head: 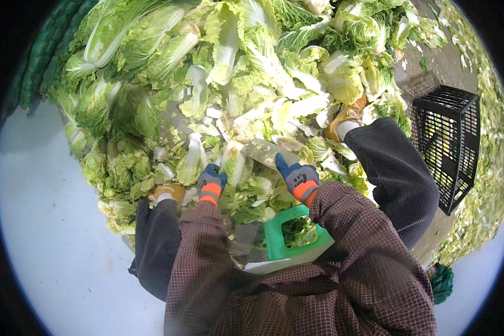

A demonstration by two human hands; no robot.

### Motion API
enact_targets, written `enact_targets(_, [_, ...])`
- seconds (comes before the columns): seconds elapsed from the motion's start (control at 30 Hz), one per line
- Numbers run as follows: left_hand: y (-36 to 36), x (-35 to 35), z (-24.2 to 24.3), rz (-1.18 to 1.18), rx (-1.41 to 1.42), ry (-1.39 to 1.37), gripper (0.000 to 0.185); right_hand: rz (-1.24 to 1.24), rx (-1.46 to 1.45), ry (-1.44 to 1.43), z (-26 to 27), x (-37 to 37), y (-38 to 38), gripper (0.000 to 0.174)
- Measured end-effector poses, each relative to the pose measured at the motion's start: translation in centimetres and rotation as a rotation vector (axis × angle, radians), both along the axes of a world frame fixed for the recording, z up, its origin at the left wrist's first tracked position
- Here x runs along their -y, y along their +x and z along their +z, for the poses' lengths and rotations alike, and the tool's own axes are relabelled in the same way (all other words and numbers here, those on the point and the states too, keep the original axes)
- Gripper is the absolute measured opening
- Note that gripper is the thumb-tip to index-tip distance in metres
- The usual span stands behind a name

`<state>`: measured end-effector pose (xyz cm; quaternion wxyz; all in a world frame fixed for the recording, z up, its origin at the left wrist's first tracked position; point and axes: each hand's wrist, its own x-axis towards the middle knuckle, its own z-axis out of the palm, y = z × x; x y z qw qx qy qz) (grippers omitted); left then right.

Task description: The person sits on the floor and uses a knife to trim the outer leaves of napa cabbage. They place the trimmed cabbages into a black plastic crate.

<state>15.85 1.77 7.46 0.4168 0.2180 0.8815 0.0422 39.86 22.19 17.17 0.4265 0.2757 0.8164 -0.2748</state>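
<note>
My right hand point(299, 176), in a grey and blue glove with an orange cuff, grips a broad-bladed knife point(265, 152). One finger lies along the blade, and the handle is hidden in the glove. The blade's far end reaches the pale base of a napa cabbage point(234, 161). Against the left side of that cabbage is my left hand point(212, 179), gloved the same way, its fingers curled on the leaves. Another napa cabbage piece point(194, 155) lies just beyond the left hand. Cut white stem pieces and loose leaves point(252, 117) are scattered ahead of both hands.
A large heap of napa cabbages point(151, 38) spreads ahead and to the left. At the right stands a black plastic crate point(447, 147). A green plastic stool point(277, 239) is beneath me. Green mesh sacks point(46, 54) lie at the far left, beside a pale surface point(63, 201).
</note>
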Motion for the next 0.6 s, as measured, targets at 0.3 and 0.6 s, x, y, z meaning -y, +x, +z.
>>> enact_targets(0.3, [-8.2,-4.6,-3.2,1.093,-0.686,0.355,0.038,0.043,0.172,-0.065,0.3,-1.7,2.7,0.065])
enact_targets(0.6, [3.0,-7.2,0.9,-0.005,0.069,0.04,0.099,-0.27,0.149,-0.166,-1.9,-3.6,4.6,0.056])
